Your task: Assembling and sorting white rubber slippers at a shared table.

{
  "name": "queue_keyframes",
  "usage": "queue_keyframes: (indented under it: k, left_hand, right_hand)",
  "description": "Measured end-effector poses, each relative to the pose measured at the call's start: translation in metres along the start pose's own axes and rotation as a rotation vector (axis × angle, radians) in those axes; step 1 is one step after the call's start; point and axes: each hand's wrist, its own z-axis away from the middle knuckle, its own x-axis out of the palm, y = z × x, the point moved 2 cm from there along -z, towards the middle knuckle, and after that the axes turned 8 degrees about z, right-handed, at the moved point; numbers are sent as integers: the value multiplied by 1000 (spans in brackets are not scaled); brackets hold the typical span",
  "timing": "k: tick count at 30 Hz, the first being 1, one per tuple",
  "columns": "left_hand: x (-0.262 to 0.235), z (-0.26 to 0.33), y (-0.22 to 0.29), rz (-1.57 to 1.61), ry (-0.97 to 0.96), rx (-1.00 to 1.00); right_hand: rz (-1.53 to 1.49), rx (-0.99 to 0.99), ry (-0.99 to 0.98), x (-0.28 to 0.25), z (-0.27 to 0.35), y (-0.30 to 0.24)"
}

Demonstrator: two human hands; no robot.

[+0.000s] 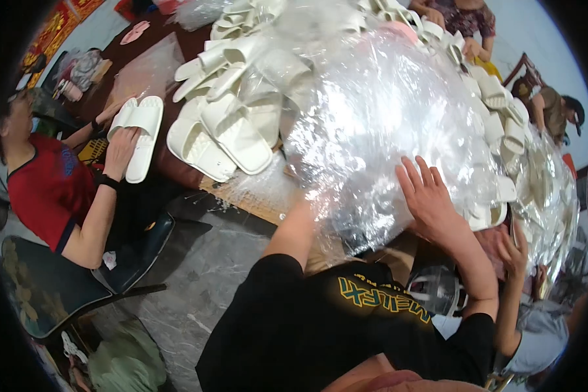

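Observation:
A big heap of crumpled clear plastic bags (379, 124) covers the table in front of me. My right hand (428, 196) lies flat on its near slope with the fingers spread, holding nothing. My left forearm (294, 228) runs up under the near edge of the plastic, where the hand itself is hidden. A pile of white slippers (232, 124) lies just left of the heap.
A person in a red shirt at the left holds a pair of white slippers (137, 130). More white slippers (503, 117) line the right side. Another person's hand (513, 251) is raised at my right. A dark chair (46, 287) stands on the grey floor.

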Motion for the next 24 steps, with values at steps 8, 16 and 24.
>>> queue_keyframes:
  k: [8,16,24]
  left_hand:
    - [-12,-57,-9,-49,107,133]
    - [-18,-121,-9,-94,299,196]
    - [-88,-111,-55,-157,345,352]
  right_hand:
    - [-77,-106,71,44,-52,8]
    - [-192,-41,280,76,-62,54]
    - [-569,2,634,16,-111,25]
